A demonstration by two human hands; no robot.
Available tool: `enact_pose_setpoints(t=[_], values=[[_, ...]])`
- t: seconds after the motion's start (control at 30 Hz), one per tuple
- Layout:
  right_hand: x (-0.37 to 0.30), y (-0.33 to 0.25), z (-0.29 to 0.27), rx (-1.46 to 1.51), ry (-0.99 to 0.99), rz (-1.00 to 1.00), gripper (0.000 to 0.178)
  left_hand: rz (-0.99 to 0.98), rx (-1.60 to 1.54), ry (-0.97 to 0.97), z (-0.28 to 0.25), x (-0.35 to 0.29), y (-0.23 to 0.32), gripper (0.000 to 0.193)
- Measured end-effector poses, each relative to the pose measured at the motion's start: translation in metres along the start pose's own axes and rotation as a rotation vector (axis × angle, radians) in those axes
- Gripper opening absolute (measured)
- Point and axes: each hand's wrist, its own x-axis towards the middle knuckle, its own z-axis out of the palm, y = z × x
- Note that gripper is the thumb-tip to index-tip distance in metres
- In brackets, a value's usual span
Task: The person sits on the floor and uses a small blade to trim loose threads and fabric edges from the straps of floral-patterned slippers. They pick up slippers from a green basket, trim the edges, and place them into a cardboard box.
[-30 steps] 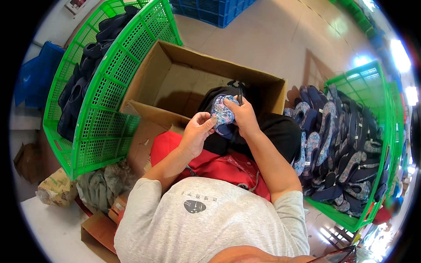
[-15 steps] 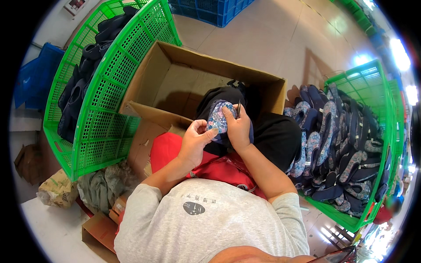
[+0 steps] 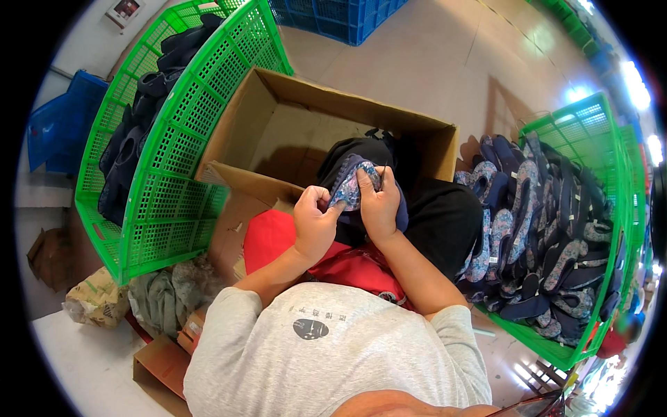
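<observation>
Above my lap I hold a navy slipper (image 3: 344, 178) with a blue-and-pink floral lining between both hands. My left hand (image 3: 316, 221) is closed, its thumb and fingers pinching the near left edge. On the other side, my right hand (image 3: 379, 207) grips the slipper with the thumb laid on the floral fabric. The lining looks bunched and bent between the two thumbs. Part of the navy side shows below, beside my right hand. My fingers under the slipper are hidden.
An open cardboard box (image 3: 240, 135) stands just beyond my knees. To the left is a tall green crate (image 3: 170, 156) with dark slippers (image 3: 125, 160). A green crate (image 3: 577, 132) on the right is heaped with navy and floral slippers (image 3: 521, 201). Blue crates (image 3: 351, 24) stand at the far side.
The slipper's lining was facing up fairly flat and is now folded between my thumbs. My left hand has turned and closed more tightly. A thin dark object by my right fingers no longer shows.
</observation>
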Motion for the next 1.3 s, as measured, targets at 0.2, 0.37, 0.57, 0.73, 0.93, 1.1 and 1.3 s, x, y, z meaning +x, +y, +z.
enact_pose_setpoints(t=[0.2,0.37,0.57,0.73,0.93,1.1,1.3], values=[[-0.014,-0.01,-0.013,0.326,-0.097,0.331,0.021,0.576,0.489,0.138,-0.011,0.027,0.016,0.027],[-0.02,-0.041,-0.02,0.622,-0.182,0.664,0.027,0.854,0.654,0.116,-0.024,0.05,0.018,0.017],[-0.016,-0.03,-0.027,0.6,-0.213,0.636,0.032,0.681,0.449,-0.077,-0.021,0.048,0.029,0.026],[-0.007,-0.028,-0.026,0.505,-0.19,0.624,0.031,0.681,0.739,-0.287,-0.026,0.038,0.056,0.037],[-0.001,-0.057,-0.066,0.325,-0.391,0.507,0.031,0.716,0.795,-0.21,-0.025,0.031,0.049,0.034],[0.001,-0.029,-0.083,-0.103,-0.265,0.267,0.04,0.742,0.81,-0.183,-0.02,0.033,0.043,0.033],[-0.022,-0.001,-0.052,-0.211,-0.227,0.114,0.04,0.794,0.83,-0.093,-0.005,0.045,0.023,0.031]])
